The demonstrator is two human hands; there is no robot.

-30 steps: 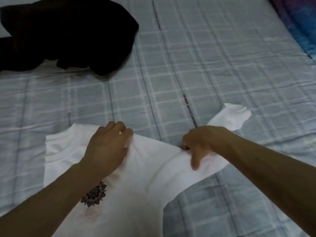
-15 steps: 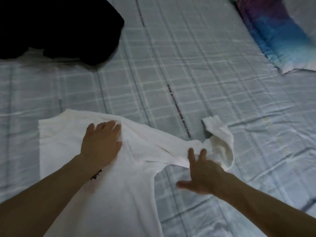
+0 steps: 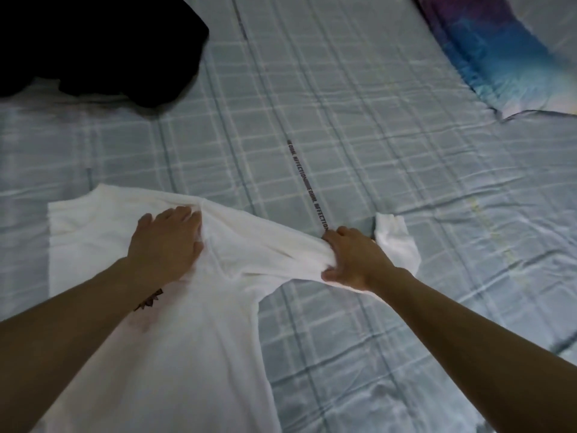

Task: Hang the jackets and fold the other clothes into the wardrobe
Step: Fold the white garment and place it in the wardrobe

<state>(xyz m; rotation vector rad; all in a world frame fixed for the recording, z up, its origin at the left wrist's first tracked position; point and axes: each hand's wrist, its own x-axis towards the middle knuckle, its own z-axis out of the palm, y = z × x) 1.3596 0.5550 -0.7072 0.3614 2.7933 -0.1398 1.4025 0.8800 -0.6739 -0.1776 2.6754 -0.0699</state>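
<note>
Left hand, grip released, pins the white shirt flat on the bed while the right hand grasps its sleeve, likely to fold it inward.

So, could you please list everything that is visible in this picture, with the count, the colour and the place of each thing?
white T-shirt: one, white with a small dark print, spread on the bed sheet, near left.
black garment: one, black, bunched on the sheet, far left.
bed sheet: one, pale blue-grey check with a printed text stripe, under everything.
pillow: one, purple and blue, far right corner.
left hand: one, pressed flat on the T-shirt's upper part.
right hand: one, grips the T-shirt's sleeve at the right.
</note>
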